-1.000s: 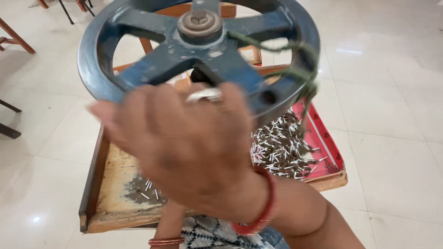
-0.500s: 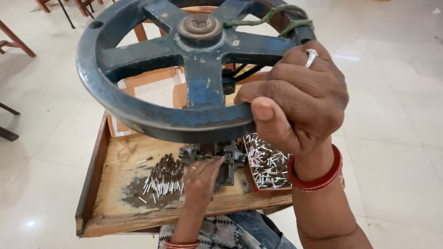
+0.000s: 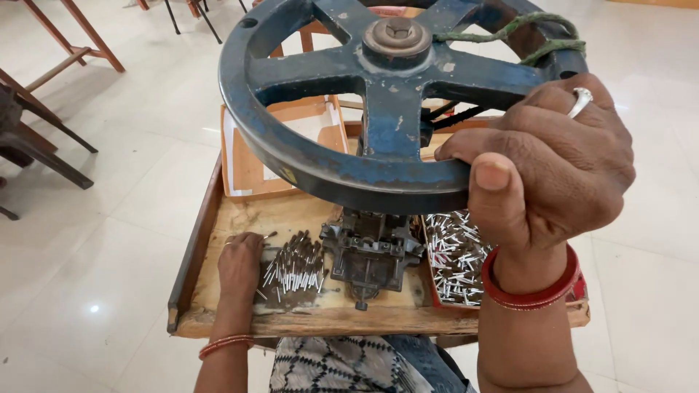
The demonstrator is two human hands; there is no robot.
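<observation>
A big dark blue cast-iron handwheel (image 3: 349, 164) with spokes and a rusty hub fills the upper middle. My right hand (image 3: 542, 164), with a ring and a red bangle, grips its rim at the right. Below the wheel a dark metal press (image 3: 370, 255) stands on a worn wooden tray table (image 3: 218, 218). My left hand (image 3: 240, 266) rests on the tray at a heap of small silver pins (image 3: 295, 269), fingers curled at its left edge. Whether it holds a pin I cannot tell.
A red tray (image 3: 575, 287) with several silver pins (image 3: 451, 255) lies right of the press. A shallow cardboard box (image 3: 251, 171) sits at the tray's back left. Green cord (image 3: 528, 36) is wrapped on the wheel rim. Wooden and metal furniture legs (image 3: 51, 149) stand on the white tiled floor at left.
My right hand has swung round with the wheel rim and now holds it at the right. My left hand moved from the press leftward to the heap of pins.
</observation>
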